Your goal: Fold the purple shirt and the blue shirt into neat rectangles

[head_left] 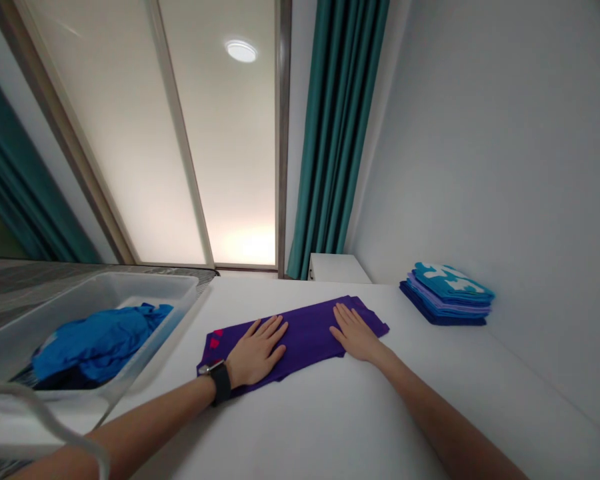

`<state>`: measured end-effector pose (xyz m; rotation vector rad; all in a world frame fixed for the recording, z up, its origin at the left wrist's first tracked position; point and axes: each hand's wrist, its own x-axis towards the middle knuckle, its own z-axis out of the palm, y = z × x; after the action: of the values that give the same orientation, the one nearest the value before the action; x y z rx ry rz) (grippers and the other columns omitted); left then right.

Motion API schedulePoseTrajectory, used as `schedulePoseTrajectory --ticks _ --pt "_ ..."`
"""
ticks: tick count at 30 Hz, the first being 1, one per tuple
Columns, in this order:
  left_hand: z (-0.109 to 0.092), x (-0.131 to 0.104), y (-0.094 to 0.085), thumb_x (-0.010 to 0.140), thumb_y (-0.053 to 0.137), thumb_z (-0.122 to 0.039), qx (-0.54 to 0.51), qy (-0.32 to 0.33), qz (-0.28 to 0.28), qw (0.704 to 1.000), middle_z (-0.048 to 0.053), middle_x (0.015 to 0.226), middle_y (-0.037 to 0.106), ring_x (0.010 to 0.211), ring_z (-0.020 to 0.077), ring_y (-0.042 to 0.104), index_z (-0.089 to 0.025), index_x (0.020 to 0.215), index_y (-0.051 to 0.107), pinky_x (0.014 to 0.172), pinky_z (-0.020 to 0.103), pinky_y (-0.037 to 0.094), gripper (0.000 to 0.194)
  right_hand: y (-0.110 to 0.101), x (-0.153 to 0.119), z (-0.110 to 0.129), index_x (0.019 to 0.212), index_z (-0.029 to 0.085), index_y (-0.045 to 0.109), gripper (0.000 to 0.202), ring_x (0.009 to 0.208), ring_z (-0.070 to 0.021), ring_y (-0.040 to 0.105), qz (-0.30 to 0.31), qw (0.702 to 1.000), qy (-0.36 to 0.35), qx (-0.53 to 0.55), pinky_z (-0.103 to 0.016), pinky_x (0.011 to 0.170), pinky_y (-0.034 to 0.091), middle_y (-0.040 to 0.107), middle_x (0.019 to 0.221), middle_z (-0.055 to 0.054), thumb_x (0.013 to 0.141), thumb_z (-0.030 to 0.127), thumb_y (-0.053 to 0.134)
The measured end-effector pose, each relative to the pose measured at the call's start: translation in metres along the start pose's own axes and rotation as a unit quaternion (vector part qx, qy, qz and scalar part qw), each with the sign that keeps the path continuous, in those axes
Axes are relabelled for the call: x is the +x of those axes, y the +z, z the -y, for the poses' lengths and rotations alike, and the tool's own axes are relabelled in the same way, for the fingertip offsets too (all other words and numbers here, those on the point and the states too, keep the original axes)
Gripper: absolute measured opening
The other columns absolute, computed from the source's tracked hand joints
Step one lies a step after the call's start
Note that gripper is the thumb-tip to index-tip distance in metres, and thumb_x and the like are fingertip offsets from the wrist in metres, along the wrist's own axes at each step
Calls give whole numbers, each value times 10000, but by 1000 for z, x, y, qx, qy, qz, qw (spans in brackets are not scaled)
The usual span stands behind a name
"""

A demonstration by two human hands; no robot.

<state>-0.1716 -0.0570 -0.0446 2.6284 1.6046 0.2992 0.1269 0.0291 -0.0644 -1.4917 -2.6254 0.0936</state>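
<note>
A purple garment point(307, 333), folded into a long strip with a red print at its left end, lies on the white table point(310, 420). My left hand point(257, 350), with a dark watch on the wrist, rests flat on the left part of the cloth, fingers spread. Toward the cloth's right end my right hand point(356, 333) also lies flat, its fingers stretched out. Neither hand grips anything. What kind of garment it is I cannot tell.
At the table's right, against the wall, sits a stack of folded clothes point(447, 293) in blue, lilac and navy. A translucent plastic bin point(185, 287) stands at the left with crumpled blue clothing point(103, 340) inside. A pale curved bar point(45, 417) crosses the lower left.
</note>
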Motion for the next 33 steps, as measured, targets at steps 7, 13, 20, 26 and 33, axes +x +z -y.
schedulePoseTrajectory --ticks 7,13,20,26,33 --pt "-8 -3 -5 1002 213 -510 5 -25 9 1000 84 1565 283 1452 225 240 -211 1513 280 1184 459 160 595 -16 16 -6 1504 99 282 669 1461 -184 162 46 997 -11 66 -368 1181 102 233 1574 -108 980 501 179" --pt "13 15 -43 979 368 -452 -43 243 97 964 7 1571 268 1450 184 243 -295 1516 262 1213 364 100 570 -13 19 44 1461 -48 297 710 1446 -314 193 27 990 131 50 -492 1142 156 246 1541 -247 972 450 171" --pt "8 14 -32 994 298 -462 -30 197 110 974 34 1594 186 1469 198 175 -236 1534 209 1208 385 137 592 5 30 83 1498 -4 228 781 1457 -336 114 -7 988 153 20 -566 1137 31 190 1563 -234 966 561 146" --pt "-23 4 -8 1000 260 -495 -5 92 48 995 89 1578 245 1458 232 214 -199 1515 266 1189 433 185 594 -2 48 60 1508 45 240 740 1466 -284 118 14 1000 21 -1 -499 1163 82 190 1575 -186 972 549 158" --pt "-64 1 11 978 216 -571 35 -4 -19 999 153 1545 314 1447 272 242 -102 1469 367 1184 446 199 696 -9 63 39 1512 110 264 683 1463 -245 153 23 993 -119 -17 -458 1173 133 213 1578 -135 977 532 209"
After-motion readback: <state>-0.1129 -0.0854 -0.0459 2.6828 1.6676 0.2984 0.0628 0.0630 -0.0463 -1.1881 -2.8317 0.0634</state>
